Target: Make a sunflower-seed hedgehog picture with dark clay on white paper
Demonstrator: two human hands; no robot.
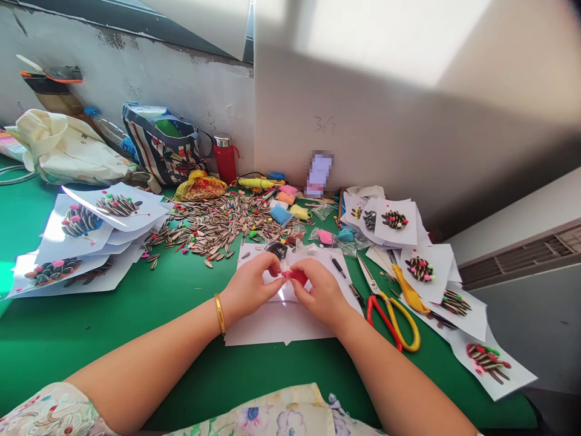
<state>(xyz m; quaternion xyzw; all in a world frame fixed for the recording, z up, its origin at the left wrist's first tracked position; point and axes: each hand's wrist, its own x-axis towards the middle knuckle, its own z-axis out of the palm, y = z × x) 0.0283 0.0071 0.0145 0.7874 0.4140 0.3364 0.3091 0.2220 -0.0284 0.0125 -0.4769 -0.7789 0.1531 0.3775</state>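
Both of my hands meet over a stack of white paper sheets (276, 330) on the green table (136, 321). My left hand (252, 287), with a gold bangle on its wrist, and my right hand (320, 293) pinch a small lump of red clay (296, 277) inside a clear plastic wrapper between their fingertips. A big pile of striped sunflower seeds (213, 224) lies just beyond my hands. Scissors with red and yellow handles (390, 309) and a black pen (345, 278) rest right of my right hand.
Finished seed pictures on white sheets lie stacked at the left (86, 233) and fanned along the right edge (436, 272). Coloured clay pieces (285, 209), a red flask (224, 158), a striped bag (161, 145) and a cream bag (68, 151) stand along the back wall.
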